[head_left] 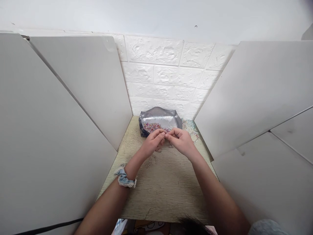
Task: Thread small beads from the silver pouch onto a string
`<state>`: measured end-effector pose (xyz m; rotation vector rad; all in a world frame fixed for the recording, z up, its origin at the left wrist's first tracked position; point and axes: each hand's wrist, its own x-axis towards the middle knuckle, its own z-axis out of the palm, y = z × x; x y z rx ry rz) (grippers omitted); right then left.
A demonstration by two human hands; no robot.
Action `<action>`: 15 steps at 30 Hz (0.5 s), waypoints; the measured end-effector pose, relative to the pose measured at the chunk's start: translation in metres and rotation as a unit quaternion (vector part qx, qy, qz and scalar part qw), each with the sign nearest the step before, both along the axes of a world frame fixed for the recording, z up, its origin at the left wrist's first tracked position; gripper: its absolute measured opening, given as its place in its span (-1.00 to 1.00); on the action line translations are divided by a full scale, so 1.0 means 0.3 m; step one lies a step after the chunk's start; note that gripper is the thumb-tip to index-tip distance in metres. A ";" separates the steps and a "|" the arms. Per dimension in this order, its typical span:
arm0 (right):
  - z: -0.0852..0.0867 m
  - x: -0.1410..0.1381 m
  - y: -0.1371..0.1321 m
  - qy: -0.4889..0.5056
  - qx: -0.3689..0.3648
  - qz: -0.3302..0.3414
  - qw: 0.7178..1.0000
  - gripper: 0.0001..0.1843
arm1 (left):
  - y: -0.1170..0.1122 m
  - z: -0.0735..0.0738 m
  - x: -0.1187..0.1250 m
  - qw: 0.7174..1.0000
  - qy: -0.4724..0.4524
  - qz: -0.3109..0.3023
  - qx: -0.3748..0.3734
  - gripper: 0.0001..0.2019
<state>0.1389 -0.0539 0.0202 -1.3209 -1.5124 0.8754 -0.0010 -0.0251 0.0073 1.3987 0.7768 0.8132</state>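
Observation:
My left hand (154,141) and my right hand (182,141) meet in front of a silvery-lined pouch (158,114). The fingertips of both are pinched together and nearly touch. Whatever lies between them is too small to make out. Small pink, red and pale beads (153,127) lie heaped inside the pouch, just beyond my fingers. Beneath my hands, some tiny pale pieces show on the table, partly hidden by my fingers. A blue scrunchie with a lace edge (125,177) is round my left wrist.
The narrow wooden table (168,189) runs to a white brick-pattern wall (168,73). White panels stand on the left (83,75) and right (254,88). Loose strands of small beads (189,125) lie right of the pouch. A faint beaded loop (150,161) lies near my left wrist.

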 end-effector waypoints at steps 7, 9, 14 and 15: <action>0.159 -0.030 -0.001 0.046 0.054 0.027 0.997 -0.79 | -0.008 0.033 -0.026 0.978 -0.160 -0.067 -0.113 -0.76; 0.204 -0.022 0.000 0.143 0.034 0.034 0.989 -0.78 | -0.006 0.038 -0.034 0.974 -0.166 -0.080 -0.135 -0.77; 0.305 0.042 -0.018 0.347 0.024 0.008 0.937 -0.77 | 0.005 0.026 -0.047 0.969 -0.159 -0.109 -0.155 -0.80; 0.320 0.061 -0.022 0.380 0.035 -0.010 0.924 -0.77 | 0.008 0.021 -0.048 0.969 -0.157 -0.115 -0.153 -0.80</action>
